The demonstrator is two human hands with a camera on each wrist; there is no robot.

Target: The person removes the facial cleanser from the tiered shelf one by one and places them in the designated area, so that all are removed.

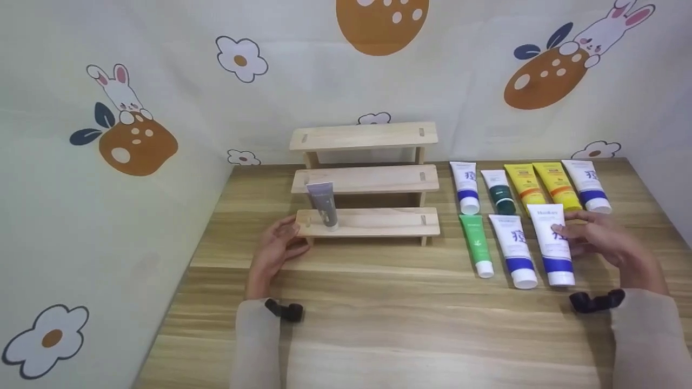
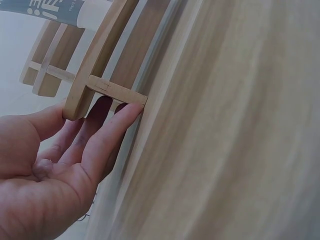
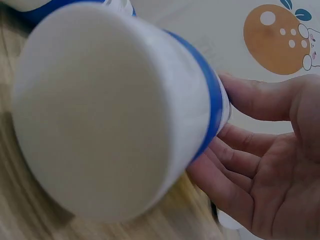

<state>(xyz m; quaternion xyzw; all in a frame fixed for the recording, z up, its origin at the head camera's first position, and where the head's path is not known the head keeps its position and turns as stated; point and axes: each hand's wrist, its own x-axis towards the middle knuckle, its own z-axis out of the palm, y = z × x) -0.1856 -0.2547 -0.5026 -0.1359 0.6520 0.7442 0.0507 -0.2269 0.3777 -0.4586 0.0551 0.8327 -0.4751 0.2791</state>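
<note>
My left hand [image 1: 275,246] grips the left end of the lowest step of a three-tier wooden stand [image 1: 373,221]. In the left wrist view its thumb lies at the end of the board and the fingers reach under it, by the leg [image 2: 117,91]. A grey tube [image 1: 323,205] stands cap down on that step, near its left end. With my right hand [image 1: 608,240] I hold a white squeeze tube with a blue band [image 1: 550,246], cap toward me, thumb on its printed front. Its wide white cap [image 3: 95,115] fills much of the right wrist view.
Left of the held tube lie a similar white-and-blue tube [image 1: 513,248] and a slim green tube [image 1: 476,243]. Behind are two yellow tubes [image 1: 527,186], a white-and-dark-green tube [image 1: 500,189] and more white-and-blue ones [image 1: 586,183]. A patterned cloth [image 1: 303,70] hangs behind the wooden table [image 1: 411,324].
</note>
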